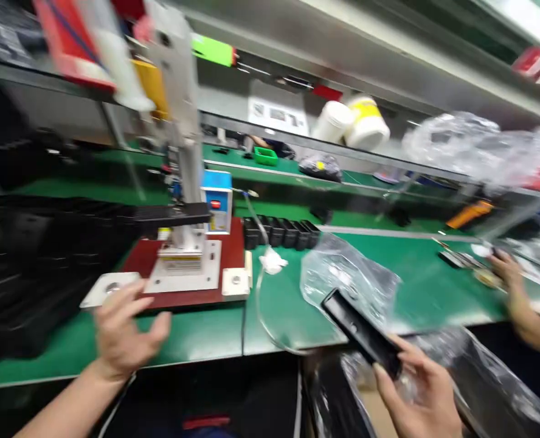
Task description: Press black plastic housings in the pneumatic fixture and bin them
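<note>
My left hand (126,328) has its fingers spread beside the left white button plate (110,287) of a bench press (183,182); its fingertips reach the plate's edge, and I cannot tell whether they press. The press stands on a dark red base (233,255), with a second white button plate (235,281) on its right. My right hand (422,389) grips the lower end of a long, hollow black plastic housing (361,331), held tilted over the bench's front edge. Behind the housing, a clear plastic bag (343,267) lies on the green bench (292,310).
Stacked black parts (46,261) crowd the left. Several small black housings (281,232) stand in a row behind a thin hose (259,304). A lined box (475,365) sits below the bench edge. At right is another person's hand (507,267). A loaded shelf (292,141) spans above.
</note>
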Demonstrator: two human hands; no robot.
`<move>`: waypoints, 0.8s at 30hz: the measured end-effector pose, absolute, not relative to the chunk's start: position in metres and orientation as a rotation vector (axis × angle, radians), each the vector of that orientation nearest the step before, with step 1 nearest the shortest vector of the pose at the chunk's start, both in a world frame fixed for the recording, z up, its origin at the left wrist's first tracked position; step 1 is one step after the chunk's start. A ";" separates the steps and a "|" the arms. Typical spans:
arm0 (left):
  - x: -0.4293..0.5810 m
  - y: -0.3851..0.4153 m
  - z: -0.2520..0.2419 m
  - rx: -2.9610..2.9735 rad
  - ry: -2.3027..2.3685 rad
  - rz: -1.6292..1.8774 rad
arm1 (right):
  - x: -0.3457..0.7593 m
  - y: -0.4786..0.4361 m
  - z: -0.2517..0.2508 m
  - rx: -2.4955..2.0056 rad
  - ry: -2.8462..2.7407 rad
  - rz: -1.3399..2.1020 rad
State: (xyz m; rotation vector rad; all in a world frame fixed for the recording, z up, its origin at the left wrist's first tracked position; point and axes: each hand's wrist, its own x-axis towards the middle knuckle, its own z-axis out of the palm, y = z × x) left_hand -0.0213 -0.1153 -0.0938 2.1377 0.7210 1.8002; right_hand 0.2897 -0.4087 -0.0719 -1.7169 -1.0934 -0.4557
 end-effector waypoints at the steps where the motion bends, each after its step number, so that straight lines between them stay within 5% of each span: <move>1: -0.023 -0.117 -0.090 2.237 0.638 1.800 | 0.273 -0.383 -0.063 -1.615 -1.259 -0.354; 6: 0.006 -0.125 -0.067 2.217 0.177 1.331 | 0.207 -0.274 -0.024 -1.198 -1.684 0.090; 12: -0.007 -0.095 -0.042 2.157 0.407 1.621 | 0.198 -0.174 0.007 -1.051 -1.702 0.427; 24: -0.002 0.011 -0.006 2.040 0.833 1.623 | 0.205 -0.039 0.035 -1.164 -1.770 0.353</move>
